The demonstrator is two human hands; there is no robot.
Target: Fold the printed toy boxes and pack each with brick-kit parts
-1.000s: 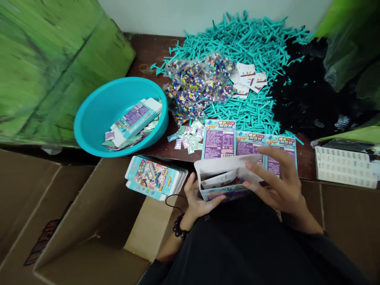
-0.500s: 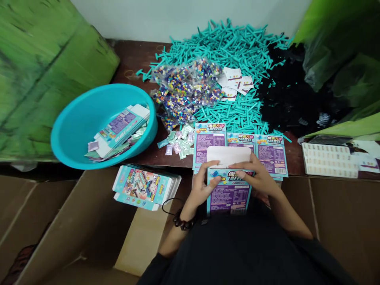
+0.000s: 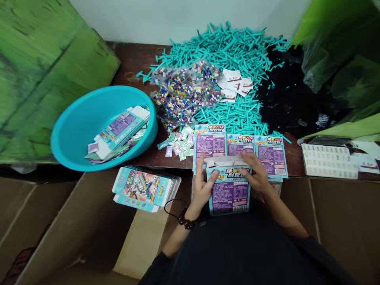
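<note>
Both my hands hold a flat printed cardboard box [image 3: 228, 196] with a teal and purple back panel, just off the near table edge. My left hand [image 3: 204, 186] grips its left side, and a dark bead bracelet [image 3: 185, 219] circles that wrist. My right hand [image 3: 255, 176] presses on the top right, near a white inner flap [image 3: 225, 161] that is folded almost flat into the box's upper end. The box's contents are hidden. Just behind my hands lie several matching boxes [image 3: 240, 144] in a row.
A turquoise basin [image 3: 74, 118] holds boxes and sachets. Behind it lie bead bags [image 3: 187, 89], small sachets [image 3: 178, 144], white cards [image 3: 234, 83], teal plastic pieces [image 3: 225, 49] and black ones [image 3: 285, 95]. A stack of flat box blanks [image 3: 145, 188] sits above an open carton [image 3: 89, 225].
The white flap has gone from standing up to folded nearly flat into the box, and my fingers have moved down onto the box face. The view has shifted slightly since the oldest frame.
</note>
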